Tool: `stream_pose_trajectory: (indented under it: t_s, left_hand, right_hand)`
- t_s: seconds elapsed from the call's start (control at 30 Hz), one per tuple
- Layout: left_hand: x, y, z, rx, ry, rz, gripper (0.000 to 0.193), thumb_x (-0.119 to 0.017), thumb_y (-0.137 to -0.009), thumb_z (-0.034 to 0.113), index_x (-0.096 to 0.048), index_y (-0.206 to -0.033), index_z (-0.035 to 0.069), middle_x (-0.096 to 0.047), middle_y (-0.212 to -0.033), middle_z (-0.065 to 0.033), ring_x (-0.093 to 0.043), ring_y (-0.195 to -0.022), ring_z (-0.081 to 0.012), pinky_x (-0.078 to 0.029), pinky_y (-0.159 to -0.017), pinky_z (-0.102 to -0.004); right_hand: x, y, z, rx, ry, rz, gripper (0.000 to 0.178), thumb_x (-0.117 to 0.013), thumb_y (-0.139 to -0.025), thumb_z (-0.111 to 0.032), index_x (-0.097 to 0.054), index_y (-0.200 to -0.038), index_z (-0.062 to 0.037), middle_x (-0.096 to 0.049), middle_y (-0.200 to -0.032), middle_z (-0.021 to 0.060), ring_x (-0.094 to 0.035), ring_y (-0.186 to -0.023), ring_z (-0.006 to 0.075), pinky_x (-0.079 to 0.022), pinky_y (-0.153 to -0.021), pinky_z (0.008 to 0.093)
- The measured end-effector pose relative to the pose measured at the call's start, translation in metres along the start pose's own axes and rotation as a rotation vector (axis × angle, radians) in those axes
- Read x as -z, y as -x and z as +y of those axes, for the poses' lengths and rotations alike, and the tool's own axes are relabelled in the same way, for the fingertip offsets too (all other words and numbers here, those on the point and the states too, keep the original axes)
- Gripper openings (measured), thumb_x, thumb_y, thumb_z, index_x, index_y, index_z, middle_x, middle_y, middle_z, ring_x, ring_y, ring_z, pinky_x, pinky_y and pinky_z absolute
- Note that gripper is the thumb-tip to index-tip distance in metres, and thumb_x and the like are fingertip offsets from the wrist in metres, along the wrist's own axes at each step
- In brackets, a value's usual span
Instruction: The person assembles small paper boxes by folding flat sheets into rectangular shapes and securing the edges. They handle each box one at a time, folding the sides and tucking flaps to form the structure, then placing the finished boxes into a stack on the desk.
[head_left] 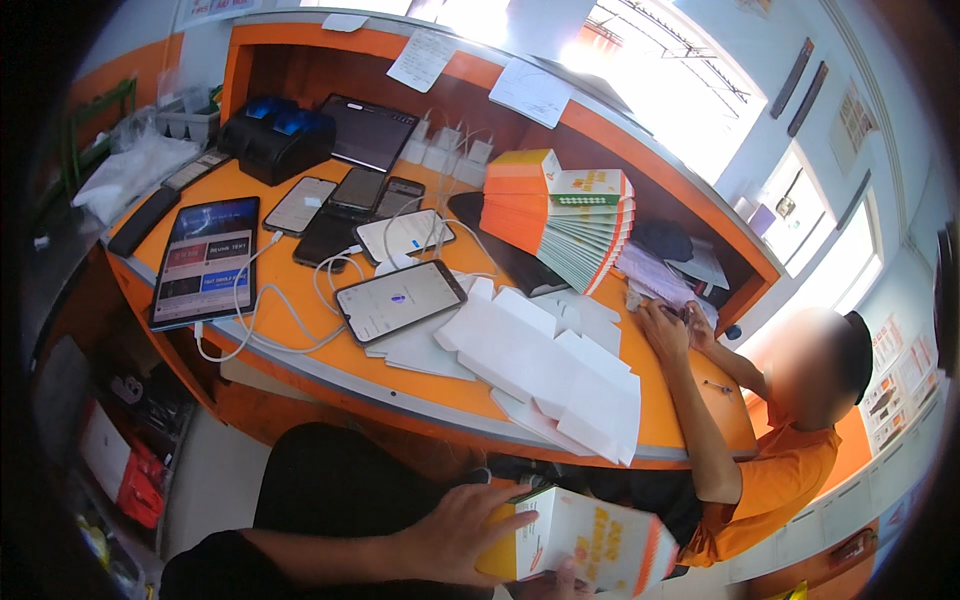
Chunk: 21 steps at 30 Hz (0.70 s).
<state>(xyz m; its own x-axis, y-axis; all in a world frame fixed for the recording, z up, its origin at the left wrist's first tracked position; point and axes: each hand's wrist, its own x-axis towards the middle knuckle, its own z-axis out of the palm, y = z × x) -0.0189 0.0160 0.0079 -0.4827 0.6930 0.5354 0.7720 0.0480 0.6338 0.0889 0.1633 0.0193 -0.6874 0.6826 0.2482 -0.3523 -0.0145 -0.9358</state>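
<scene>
Low in the head view, above my lap, is a small printed carton [600, 535] in white, yellow and orange, tilted to the right. My left hand [455, 535] closes on its yellow left end, with the index finger along the top. Of my right hand [562, 583] only a thumb and a bit of finger show at the bottom edge, pressed against the carton's near side; the rest is out of view. Unfolded white carton blanks [545, 360] lie on the orange table beyond. Farther back, a fanned stack of orange and green printed cartons [560, 215] stands near the shelf.
Charging phones [400, 298] and a tablet [207, 260] lie among white cables on the table [420, 405]. A black printer-like device [275, 138] and a dark laptop or tablet [368, 130] stand behind. At right, a co-worker in an orange shirt [790, 480] handles a small dark object.
</scene>
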Motion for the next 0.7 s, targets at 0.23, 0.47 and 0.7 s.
stream_pose_trajectory:
  t_s: [0.23,0.47,0.7]
  left_hand:
    - [0.026,-0.013,0.002,-0.097,-0.131,-0.11,0.074,-0.076,-0.072,0.042,-0.043,-0.133,0.014,-0.032,-0.14,-0.0165,-0.042,-0.116,-0.0346,-0.034,-0.095,-0.0475]
    - [0.088,-0.046,0.024,-0.144,-0.458,-0.176,0.075,-0.079,-0.068,0.04,-0.045,-0.131,0.016,-0.034,-0.14,-0.0168,-0.042,-0.12,-0.0351,-0.036,-0.098,-0.0464]
    - [0.195,-0.176,0.016,-0.271,-0.719,0.433,0.088,-0.085,-0.064,0.029,-0.037,-0.137,0.017,-0.023,-0.146,-0.022,-0.032,-0.133,-0.0404,-0.035,-0.106,-0.0487]
  right_hand:
    - [0.031,0.0,0.019,0.515,0.559,-0.731,0.056,-0.06,-0.076,0.002,-0.048,-0.131,-0.0031,-0.038,-0.142,0.0255,-0.037,-0.129,0.047,-0.026,-0.108,0.0482]
    - [0.066,0.023,0.053,-0.397,0.225,-0.687,0.084,-0.068,-0.083,-0.017,-0.016,-0.147,-0.0018,-0.023,-0.149,0.0204,-0.027,-0.136,0.0308,-0.024,-0.11,0.0393]
    - [0.051,-0.008,0.065,0.014,0.151,-0.526,0.076,-0.057,-0.088,-0.011,-0.012,-0.149,-0.005,-0.018,-0.152,0.015,-0.038,-0.13,0.0288,-0.034,-0.105,0.0378]
